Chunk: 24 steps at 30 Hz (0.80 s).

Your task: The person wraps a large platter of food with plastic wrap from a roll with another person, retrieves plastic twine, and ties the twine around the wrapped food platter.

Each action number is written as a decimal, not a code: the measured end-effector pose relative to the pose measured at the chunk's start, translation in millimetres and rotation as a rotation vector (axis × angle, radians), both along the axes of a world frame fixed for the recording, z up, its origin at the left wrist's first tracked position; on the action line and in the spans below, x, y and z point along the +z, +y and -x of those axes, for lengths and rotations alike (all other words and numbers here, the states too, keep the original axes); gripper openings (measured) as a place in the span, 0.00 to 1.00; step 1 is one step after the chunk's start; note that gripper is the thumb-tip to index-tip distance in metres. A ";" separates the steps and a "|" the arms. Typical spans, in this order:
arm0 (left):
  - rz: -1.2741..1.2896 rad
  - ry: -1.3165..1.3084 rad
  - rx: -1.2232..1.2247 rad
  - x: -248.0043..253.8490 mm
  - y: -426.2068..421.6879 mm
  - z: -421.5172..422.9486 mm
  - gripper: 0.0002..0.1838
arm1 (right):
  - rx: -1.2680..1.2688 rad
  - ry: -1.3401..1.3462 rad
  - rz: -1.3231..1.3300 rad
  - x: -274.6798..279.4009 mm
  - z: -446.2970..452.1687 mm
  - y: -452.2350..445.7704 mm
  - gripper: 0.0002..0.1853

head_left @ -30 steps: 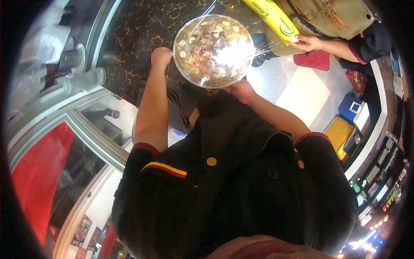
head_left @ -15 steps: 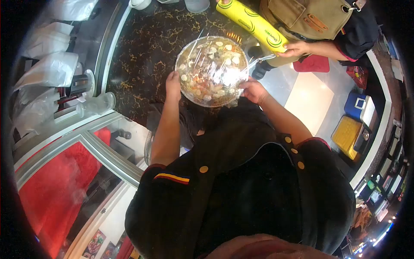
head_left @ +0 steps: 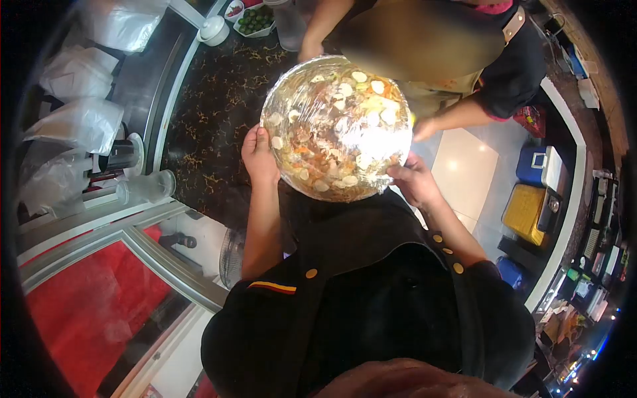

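Platter (head_left: 358, 195), round under clear film (head_left: 393, 136), is being held between left hand (head_left: 259, 158) and right hand (head_left: 418, 182), its left and lower-right rim being gripped by bent fingers (head_left: 401, 172), a co-worker's hand (head_left: 425, 128) being seen beside its right edge.

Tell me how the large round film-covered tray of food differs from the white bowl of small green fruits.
The large round film-covered tray is held by the left hand and right hand, whereas the white bowl stands on the dark marbled counter. The tray looks much wider than the bowl. Clear plastic film covers the tray, while none shows over the bowl. Both hold food.
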<state>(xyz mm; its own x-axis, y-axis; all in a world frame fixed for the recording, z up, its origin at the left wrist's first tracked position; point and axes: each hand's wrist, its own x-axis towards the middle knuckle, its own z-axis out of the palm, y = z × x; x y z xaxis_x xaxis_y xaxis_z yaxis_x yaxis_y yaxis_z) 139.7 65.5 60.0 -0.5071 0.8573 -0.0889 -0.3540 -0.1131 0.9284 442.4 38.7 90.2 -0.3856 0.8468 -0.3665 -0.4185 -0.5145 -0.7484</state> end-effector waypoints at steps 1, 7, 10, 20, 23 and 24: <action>-0.030 -0.002 0.004 7.1 0.2 0.2 0.10 | -0.026 -0.059 -0.037 9.0 1.0 -2.6 0.22; 0.028 0.041 0.104 30.9 -8.3 11.2 0.09 | 0.053 -0.220 -0.126 50.6 8.7 9.1 0.16; 0.094 0.055 0.175 25.6 -13.8 16.3 0.09 | 0.019 -0.167 -0.154 30.0 22.5 17.1 0.13; 0.150 0.192 0.280 25.9 -27.7 37.3 0.09 | 0.214 -0.096 -0.064 11.2 36.1 32.9 0.18; 0.236 0.387 0.297 11.4 -10.8 48.6 0.11 | 0.161 -0.140 -0.011 -0.4 44.8 36.1 0.17; 0.246 0.378 0.312 2.5 -1.6 49.7 0.11 | 0.178 -0.147 -0.006 -3.1 51.0 39.8 0.17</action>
